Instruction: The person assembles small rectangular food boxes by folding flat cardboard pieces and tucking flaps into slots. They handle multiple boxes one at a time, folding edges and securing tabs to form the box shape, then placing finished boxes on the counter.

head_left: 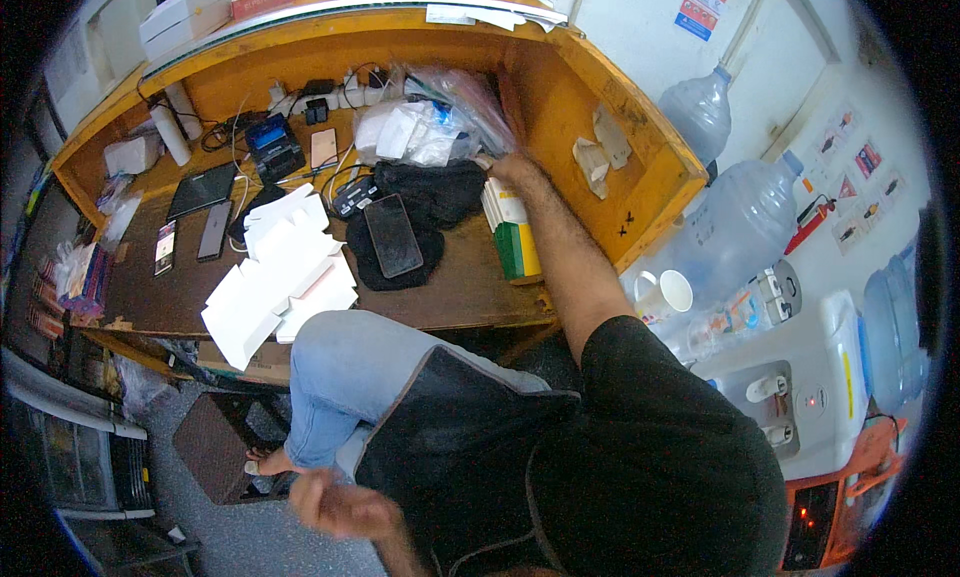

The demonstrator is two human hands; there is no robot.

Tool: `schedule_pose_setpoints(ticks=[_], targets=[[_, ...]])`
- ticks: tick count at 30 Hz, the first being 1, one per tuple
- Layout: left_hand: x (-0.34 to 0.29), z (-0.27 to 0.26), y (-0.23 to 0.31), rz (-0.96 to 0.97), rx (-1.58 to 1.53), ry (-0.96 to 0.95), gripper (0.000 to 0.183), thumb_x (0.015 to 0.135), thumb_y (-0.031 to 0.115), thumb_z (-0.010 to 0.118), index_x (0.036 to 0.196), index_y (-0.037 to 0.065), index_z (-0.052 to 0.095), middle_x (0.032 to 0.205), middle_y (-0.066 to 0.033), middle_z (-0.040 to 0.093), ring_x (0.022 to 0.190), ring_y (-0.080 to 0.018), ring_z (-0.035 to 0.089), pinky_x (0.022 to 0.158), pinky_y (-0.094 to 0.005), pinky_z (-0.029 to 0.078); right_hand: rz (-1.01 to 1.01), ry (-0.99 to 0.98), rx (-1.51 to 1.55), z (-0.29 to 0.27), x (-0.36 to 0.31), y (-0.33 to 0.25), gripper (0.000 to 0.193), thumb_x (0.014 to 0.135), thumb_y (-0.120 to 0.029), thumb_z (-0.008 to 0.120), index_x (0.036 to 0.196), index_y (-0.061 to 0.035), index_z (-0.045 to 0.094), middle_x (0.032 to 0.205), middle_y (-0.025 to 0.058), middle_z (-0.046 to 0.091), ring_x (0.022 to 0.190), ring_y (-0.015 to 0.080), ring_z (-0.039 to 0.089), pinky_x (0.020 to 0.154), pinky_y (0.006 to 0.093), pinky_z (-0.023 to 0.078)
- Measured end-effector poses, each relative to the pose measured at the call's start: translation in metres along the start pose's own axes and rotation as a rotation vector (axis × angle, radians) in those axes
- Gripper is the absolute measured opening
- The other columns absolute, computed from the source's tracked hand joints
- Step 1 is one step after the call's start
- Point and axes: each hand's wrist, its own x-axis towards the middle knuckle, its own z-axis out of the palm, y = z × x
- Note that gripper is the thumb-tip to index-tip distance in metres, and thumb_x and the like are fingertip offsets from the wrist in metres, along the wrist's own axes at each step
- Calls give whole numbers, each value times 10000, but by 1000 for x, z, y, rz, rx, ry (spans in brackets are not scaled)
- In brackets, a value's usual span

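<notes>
My right arm stretches across the desk. Its hand [508, 169] rests at the back end of a white, green and yellow box [512, 239], beside a black cloth [440, 192]; the fingertips are mostly hidden, so any grip is unclear. Low over my lap, my left hand [342, 507] is slightly blurred, its fingers curled in and nothing visible in them. Left of the cloth lie flat white card pieces [290, 267], unfolded and overlapping the desk's front edge. A dark smartphone [393, 237] lies on the black cloth.
On the wooden desk [150, 297] are two more phones, a tablet [202, 190], a black device [274, 149], cables and plastic bags [430, 127]. A raised side panel [610, 127] bounds the right. Beyond it stand water bottles [740, 212], a paper cup [673, 292] and a dispenser [800, 387].
</notes>
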Motion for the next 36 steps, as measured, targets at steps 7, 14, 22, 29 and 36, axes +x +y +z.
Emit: schedule_pose_setpoints(ticks=[7, 14, 22, 29, 36], targets=[[-89, 33, -59, -589, -142, -255, 646, 1130, 565, 358, 1322, -19, 553, 1138, -114, 553, 987, -217, 508, 896, -383, 433, 144, 519, 65, -33, -39, -32, 586, 946, -292, 655, 1432, 33, 615, 1563, 212, 547, 1381, 386, 579, 1128, 461, 486], [-109, 31, -84, -751, -32, -421, 453, 1171, 376, 387, 1253, -35, 558, 1125, -133, 559, 1062, -266, 529, 1004, -400, 424, -440, 879, 336, -74, -82, -41, 601, 907, -128, 698, 1447, 85, 541, 1550, 291, 484, 1392, 445, 531, 1197, 468, 427], [-142, 9, -144, -904, 187, -544, 687, 1166, 448, 391, 1468, -166, 460, 1516, -350, 489, 1417, -425, 480, 1210, -455, 337, -1007, 521, 497, -94, -307, -73, 830, 758, -340, 968, 1419, 11, 609, 1394, 194, 596, 1139, 262, 658, 906, 354, 582], [-158, 2, -165, -803, 179, -599, 694, 1162, 424, 411, 1546, -154, 384, 1631, -315, 400, 1521, -397, 396, 1261, -435, 284, -759, 996, 210, -212, -427, 16, 498, 838, -316, 901, 1245, -75, 746, 1329, 174, 634, 1140, 278, 655, 889, 366, 559], [-153, 3, -175, -810, 215, -615, 617, 1166, 346, 423, 1523, -157, 411, 1597, -294, 450, 1475, -371, 438, 1245, -423, 297, 167, 897, -307, -239, -449, 87, 473, 983, -502, 671, 1057, -60, 822, 1162, 290, 682, 1102, 442, 686, 915, 538, 566]])
